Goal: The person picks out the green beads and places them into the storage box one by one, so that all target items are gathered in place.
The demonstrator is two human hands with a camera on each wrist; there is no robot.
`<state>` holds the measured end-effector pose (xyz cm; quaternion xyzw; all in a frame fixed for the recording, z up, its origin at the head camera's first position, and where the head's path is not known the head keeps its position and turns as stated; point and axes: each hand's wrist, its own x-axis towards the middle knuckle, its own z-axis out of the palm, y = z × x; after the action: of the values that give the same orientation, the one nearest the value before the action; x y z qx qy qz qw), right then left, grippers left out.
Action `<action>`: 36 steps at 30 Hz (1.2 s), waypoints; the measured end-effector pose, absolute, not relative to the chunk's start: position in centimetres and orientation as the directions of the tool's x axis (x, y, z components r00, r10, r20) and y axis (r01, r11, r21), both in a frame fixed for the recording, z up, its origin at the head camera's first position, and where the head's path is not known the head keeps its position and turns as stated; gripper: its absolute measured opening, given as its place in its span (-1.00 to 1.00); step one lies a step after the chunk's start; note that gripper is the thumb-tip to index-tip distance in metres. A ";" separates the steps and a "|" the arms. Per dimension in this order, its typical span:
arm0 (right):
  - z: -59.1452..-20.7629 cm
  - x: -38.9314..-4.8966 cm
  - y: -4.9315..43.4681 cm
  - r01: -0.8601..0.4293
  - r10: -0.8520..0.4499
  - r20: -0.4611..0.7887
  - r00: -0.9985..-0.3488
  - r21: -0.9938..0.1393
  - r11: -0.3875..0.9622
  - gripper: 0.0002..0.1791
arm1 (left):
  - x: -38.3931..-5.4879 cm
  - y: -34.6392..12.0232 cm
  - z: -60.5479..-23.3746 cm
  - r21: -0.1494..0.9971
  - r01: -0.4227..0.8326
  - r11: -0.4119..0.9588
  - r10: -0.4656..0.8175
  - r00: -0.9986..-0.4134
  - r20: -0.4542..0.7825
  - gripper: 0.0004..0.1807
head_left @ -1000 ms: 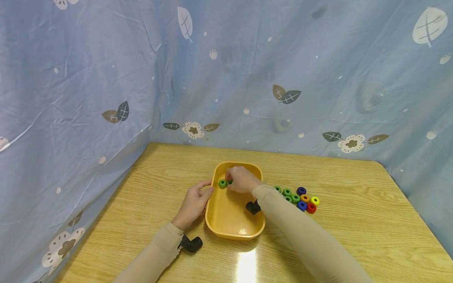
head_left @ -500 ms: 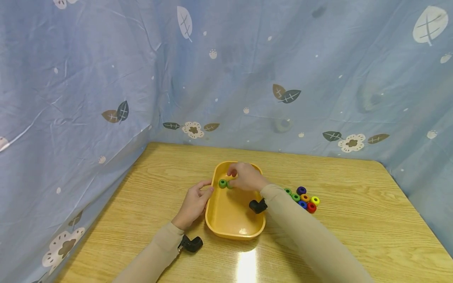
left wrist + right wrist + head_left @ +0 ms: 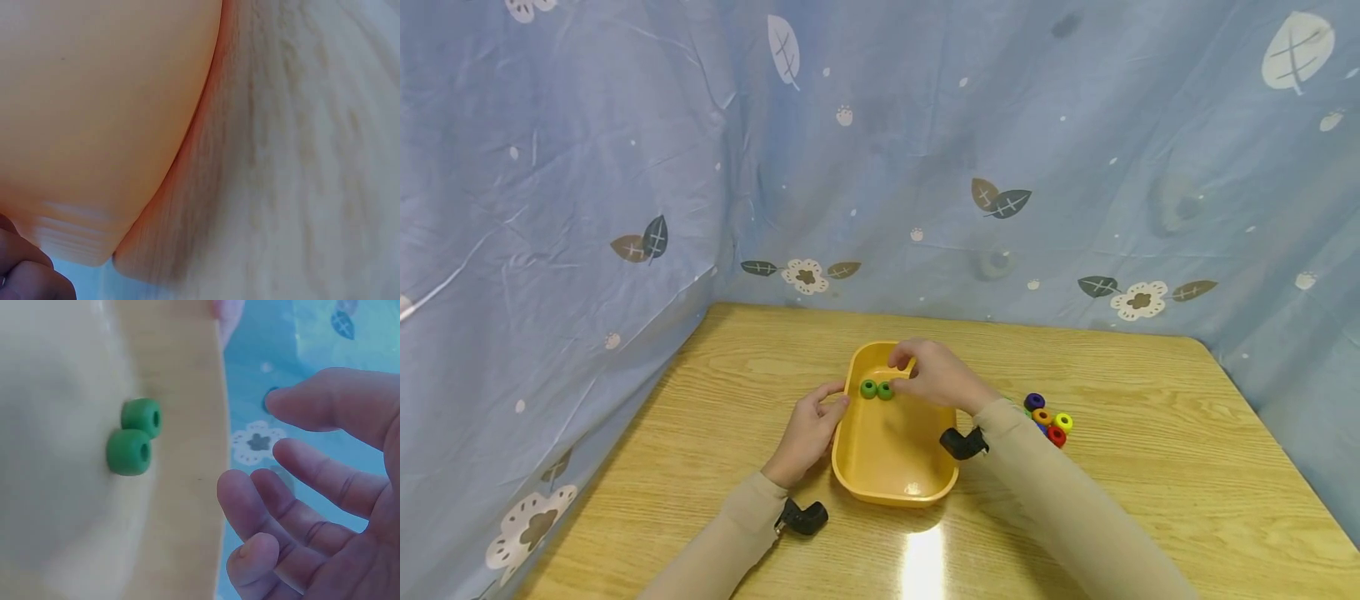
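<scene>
A yellow plastic tray (image 3: pixel 895 492) lies on the table, with two green ring beads (image 3: pixel 868 389) side by side in its far left part. In the right wrist view the green beads (image 3: pixel 886 391) appear as barrel-shaped rings (image 3: pixel 129 452) with a hole. My left hand (image 3: pixel 808 433) grips the tray's left rim; its curled fingers (image 3: pixel 31 275) show at the lower left of the left wrist view. Above the tray's far right side, my right hand (image 3: pixel 943 377) hovers with loosely bent, parted fingers and nothing between them.
Right of the tray is a cluster of ring beads: purple (image 3: pixel 1034 402), orange (image 3: pixel 1042 417), yellow (image 3: pixel 1063 422), red (image 3: pixel 1057 436), with blue and green ones partly hidden by the right sleeve (image 3: pixel 1045 475). A blue patterned cloth (image 3: pixel 880 167) hangs behind the wooden table (image 3: pixel 1187 467).
My right hand has let go of the second green bead beside the first and moved right and upward, its fingers spreading. The left hand stays at the tray's rim.
</scene>
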<state>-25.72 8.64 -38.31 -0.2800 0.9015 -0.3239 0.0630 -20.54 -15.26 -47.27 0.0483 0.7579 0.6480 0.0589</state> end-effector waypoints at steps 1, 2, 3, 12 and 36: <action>-38.2 -25.5 8.8 -0.461 -0.543 0.072 -0.837 -0.627 0.628 -0.73 | -20.5 -15.3 -47.3 0.988 -0.003 0.157 0.147 -0.989 -0.026 -0.48; -38.1 -25.3 9.0 -0.457 -0.537 0.077 -0.840 -0.634 0.624 -0.73 | -20.5 -15.3 -47.3 0.987 -0.003 0.158 0.145 -0.989 -0.027 -0.48; -37.9 -25.0 9.2 -0.455 -0.532 0.084 -0.843 -0.640 0.620 -0.74 | -20.5 -15.3 -47.3 0.987 -0.005 0.160 0.144 -0.989 -0.028 -0.49; -37.2 -23.1 12.3 -0.465 -0.488 0.171 -0.856 -0.666 0.583 -0.75 | -20.4 -15.1 -47.1 0.987 -0.006 0.160 0.141 -0.990 -0.029 -0.50; -39.5 -18.7 19.7 -0.433 -0.375 0.239 -0.896 -0.658 0.616 -0.74 | -19.7 -14.7 -47.7 0.988 -0.001 0.153 0.142 -0.990 -0.023 -0.49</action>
<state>-18.73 19.65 -39.48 -0.2250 0.8980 -0.3762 -0.0387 -19.72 -14.68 -47.69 0.0465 0.7573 0.6491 0.0553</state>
